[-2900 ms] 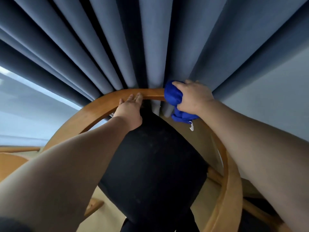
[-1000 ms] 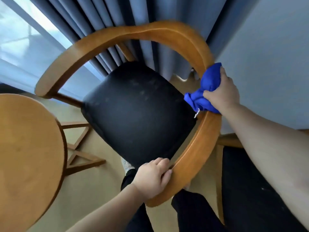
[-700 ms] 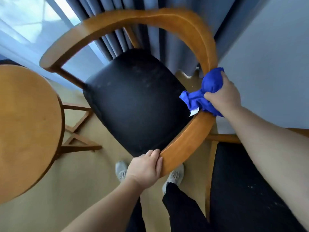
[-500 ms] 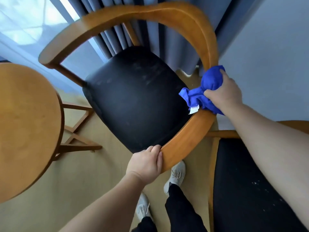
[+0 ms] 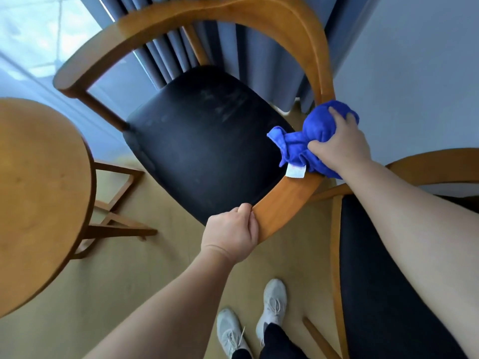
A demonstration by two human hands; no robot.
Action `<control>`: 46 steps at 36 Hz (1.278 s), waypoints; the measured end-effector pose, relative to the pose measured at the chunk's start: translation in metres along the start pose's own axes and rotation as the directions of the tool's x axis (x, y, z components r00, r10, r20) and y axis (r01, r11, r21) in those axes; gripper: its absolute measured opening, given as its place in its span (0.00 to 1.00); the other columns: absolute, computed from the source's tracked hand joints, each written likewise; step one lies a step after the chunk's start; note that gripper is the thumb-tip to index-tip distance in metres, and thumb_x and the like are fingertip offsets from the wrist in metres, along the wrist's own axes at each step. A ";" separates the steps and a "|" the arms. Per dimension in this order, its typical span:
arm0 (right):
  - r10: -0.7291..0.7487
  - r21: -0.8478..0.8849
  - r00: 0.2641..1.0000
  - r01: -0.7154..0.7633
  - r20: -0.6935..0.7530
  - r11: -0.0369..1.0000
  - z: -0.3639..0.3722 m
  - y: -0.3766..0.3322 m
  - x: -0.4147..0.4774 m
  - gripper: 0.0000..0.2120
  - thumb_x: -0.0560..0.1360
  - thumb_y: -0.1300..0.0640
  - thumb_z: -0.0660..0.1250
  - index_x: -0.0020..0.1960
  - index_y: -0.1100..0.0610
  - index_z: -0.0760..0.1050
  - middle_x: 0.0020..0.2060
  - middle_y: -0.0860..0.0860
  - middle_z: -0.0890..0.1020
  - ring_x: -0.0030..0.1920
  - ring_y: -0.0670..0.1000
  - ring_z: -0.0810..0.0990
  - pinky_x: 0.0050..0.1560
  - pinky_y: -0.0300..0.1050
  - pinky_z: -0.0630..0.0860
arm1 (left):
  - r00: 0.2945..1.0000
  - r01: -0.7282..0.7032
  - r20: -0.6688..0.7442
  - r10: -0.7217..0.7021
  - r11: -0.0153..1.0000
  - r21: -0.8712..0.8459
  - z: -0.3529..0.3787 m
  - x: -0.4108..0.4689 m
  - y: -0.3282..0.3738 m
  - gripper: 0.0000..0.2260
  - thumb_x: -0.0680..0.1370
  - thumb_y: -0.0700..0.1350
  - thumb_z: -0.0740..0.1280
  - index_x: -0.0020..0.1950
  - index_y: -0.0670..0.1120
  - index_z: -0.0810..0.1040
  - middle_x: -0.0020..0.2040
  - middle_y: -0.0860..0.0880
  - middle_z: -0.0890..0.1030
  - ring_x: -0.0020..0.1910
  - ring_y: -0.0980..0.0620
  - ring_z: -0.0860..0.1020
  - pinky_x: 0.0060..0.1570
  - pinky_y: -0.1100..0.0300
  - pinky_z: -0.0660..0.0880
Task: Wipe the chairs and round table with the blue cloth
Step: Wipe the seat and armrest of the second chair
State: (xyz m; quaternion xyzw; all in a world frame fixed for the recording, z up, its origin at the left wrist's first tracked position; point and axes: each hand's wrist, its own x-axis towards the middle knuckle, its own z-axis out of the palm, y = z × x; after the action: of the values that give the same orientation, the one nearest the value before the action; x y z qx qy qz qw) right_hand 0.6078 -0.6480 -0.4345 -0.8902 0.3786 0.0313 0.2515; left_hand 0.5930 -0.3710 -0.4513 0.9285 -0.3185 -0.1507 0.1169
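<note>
head view, single frame.

right hand [image 5: 339,149]: fingers and thumb curled round a bunched blue cloth [image 5: 313,136], pressing the wad down on the wooden armrest [image 5: 282,203] of the chair [image 5: 160,29] that stands by the curtain [image 5: 259,63]. a loose tail of the cloth and its white tag [image 5: 295,172] hang off the inner edge, over the black seat [image 5: 207,141].

left hand [image 5: 230,234]: wrapped round the free tip of the same armrest, holding nothing else.

round table [image 5: 39,193] is at the left, apart from the chair. second chair [image 5: 388,281] is at lower right, its frame close beside the armrest being wiped.

judgement: the step in hand is the armrest wipe. the seat shows pale smears, so it probably has not been done. table and second chair look untouched by the cloth.

what could go wrong:
- the cloth is balled up, so only a small patch meets the wood. the sides and underside of the rail could be missed.
- a stroke running toward the tip meets the left hand. the strip under that grip stays dusty unless the hand shifts.
- the loose tail could drag grime onto the seat, or snag between the two chair frames.
- if the left hand lets go while the right presses, the chair could swing and knock the second chair.
</note>
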 end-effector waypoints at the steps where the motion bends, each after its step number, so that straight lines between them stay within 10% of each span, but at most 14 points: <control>1: 0.006 -0.010 1.000 -0.006 0.005 1.000 0.000 0.000 -0.001 0.42 0.68 0.45 0.68 0.77 0.48 0.54 0.73 0.57 0.60 0.66 0.64 0.68 0.61 0.59 0.70 | 1.000 0.002 -0.006 -0.002 1.000 -0.001 0.000 0.000 0.000 0.17 0.78 0.54 0.45 0.41 0.51 0.69 0.31 0.55 0.73 0.26 0.54 0.71 0.29 0.58 0.71; 5: 0.052 -0.111 0.998 -0.048 0.032 0.993 0.001 -0.008 -0.001 0.53 0.61 0.27 0.67 0.76 0.47 0.50 0.74 0.56 0.58 0.67 0.63 0.66 0.59 0.58 0.71 | 0.999 0.011 -0.035 -0.010 1.000 0.003 0.000 0.002 0.000 0.16 0.78 0.54 0.45 0.39 0.51 0.69 0.29 0.55 0.72 0.25 0.54 0.71 0.29 0.59 0.70; 16: 0.047 -0.269 0.999 -0.039 0.023 0.962 0.014 -0.022 -0.025 0.46 0.66 0.32 0.68 0.76 0.47 0.53 0.76 0.57 0.56 0.71 0.65 0.60 0.62 0.60 0.69 | 0.993 0.042 -0.105 -0.050 0.996 -0.080 0.001 -0.004 -0.004 0.12 0.76 0.50 0.53 0.34 0.48 0.68 0.26 0.54 0.70 0.24 0.51 0.68 0.26 0.60 0.59; 24: 0.038 -0.342 0.999 -0.037 -0.004 0.939 0.033 -0.033 -0.060 0.43 0.66 0.32 0.65 0.74 0.48 0.58 0.74 0.54 0.61 0.70 0.64 0.61 0.67 0.59 0.66 | 0.998 0.068 0.012 -0.067 0.954 -0.293 -0.004 -0.013 -0.032 0.12 0.73 0.50 0.52 0.39 0.49 0.74 0.33 0.53 0.76 0.34 0.53 0.74 0.34 0.57 0.72; 46: 0.235 -0.336 0.958 -0.170 0.163 0.926 0.095 -0.134 -0.214 0.50 0.63 0.27 0.66 0.77 0.48 0.53 0.77 0.52 0.53 0.74 0.63 0.51 0.73 0.58 0.55 | 0.968 -0.200 0.156 0.198 0.980 -0.001 -0.121 -0.024 -0.218 0.14 0.81 0.54 0.54 0.45 0.53 0.77 0.38 0.58 0.77 0.38 0.57 0.75 0.41 0.60 0.76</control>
State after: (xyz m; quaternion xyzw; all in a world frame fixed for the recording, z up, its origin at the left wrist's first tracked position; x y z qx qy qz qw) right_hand 0.5608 -0.3838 -0.4079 -0.8673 0.4313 0.2076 0.1366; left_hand 0.7387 -0.1737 -0.4021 0.8781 -0.4193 -0.2076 0.0997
